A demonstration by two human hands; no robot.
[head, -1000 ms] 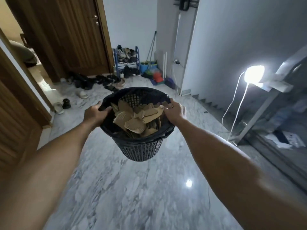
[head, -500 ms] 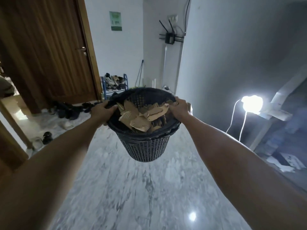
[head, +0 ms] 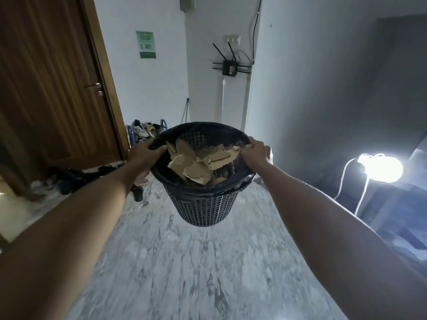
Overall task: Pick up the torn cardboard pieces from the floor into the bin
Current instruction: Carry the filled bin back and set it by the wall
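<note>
Cardboard [head: 198, 166] sits heaped in the bin [head: 203, 204], which we hold clear of the floor [head: 184, 262]. Left hand [head: 144, 153] and right hand [head: 254, 151] curl fingers over opposite rim edges. Likely light; mesh looks flexible, so we judge the rim the best hold.
</note>
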